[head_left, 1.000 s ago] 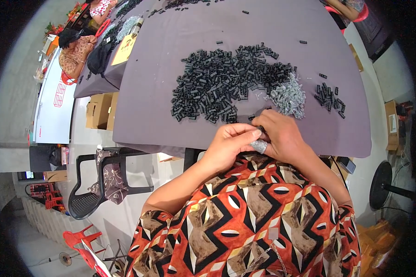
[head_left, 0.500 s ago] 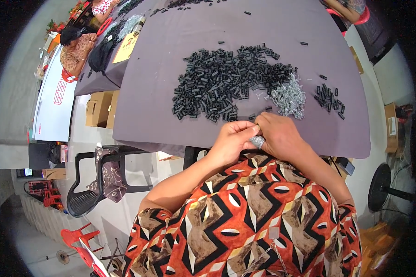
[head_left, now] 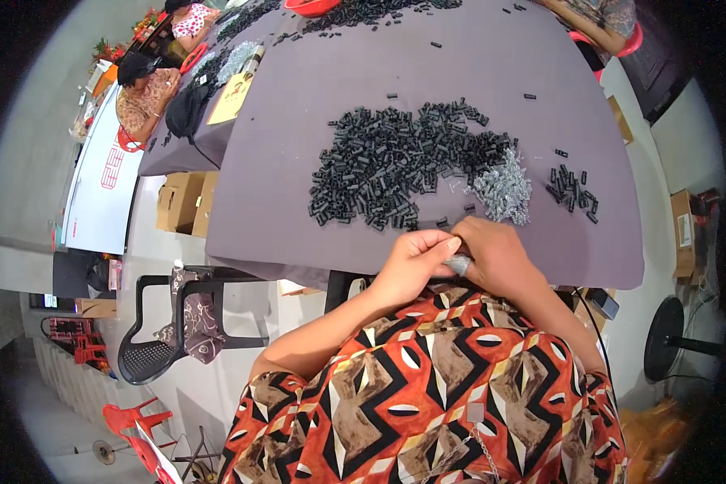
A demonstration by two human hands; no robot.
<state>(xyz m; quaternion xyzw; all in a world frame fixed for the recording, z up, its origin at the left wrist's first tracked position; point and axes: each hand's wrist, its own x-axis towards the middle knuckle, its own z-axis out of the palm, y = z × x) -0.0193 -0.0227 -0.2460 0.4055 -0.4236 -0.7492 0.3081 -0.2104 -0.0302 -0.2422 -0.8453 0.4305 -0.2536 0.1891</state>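
Observation:
My hands meet at the near edge of the cloth-covered table (head_left: 274, 177). My left hand (head_left: 415, 262) is closed, its thumb and forefinger pinched together against my right fingers; whatever lies in the pinch is too small to make out. Curled inward, my right hand (head_left: 494, 252) has a silvery, see-through clump (head_left: 458, 264) at its palm side, partly hidden by the fingers. Just beyond the hands lies a broad heap of short black plastic tubes (head_left: 371, 161). Against its right side sits a pile of small clear plastic pieces (head_left: 504, 189).
A smaller group of black tubes (head_left: 571, 192) lies to the right. At the far end are more black parts and a red bowl (head_left: 313, 6). Other people sit at the far left and far right. A black chair (head_left: 194, 319) stands left of me, a black round fan (head_left: 664, 339) right.
The view has tilted a little, so the table sits lower and the red bowl has come into sight. My hands stay together, with the left thumb shifted slightly over the silvery clump.

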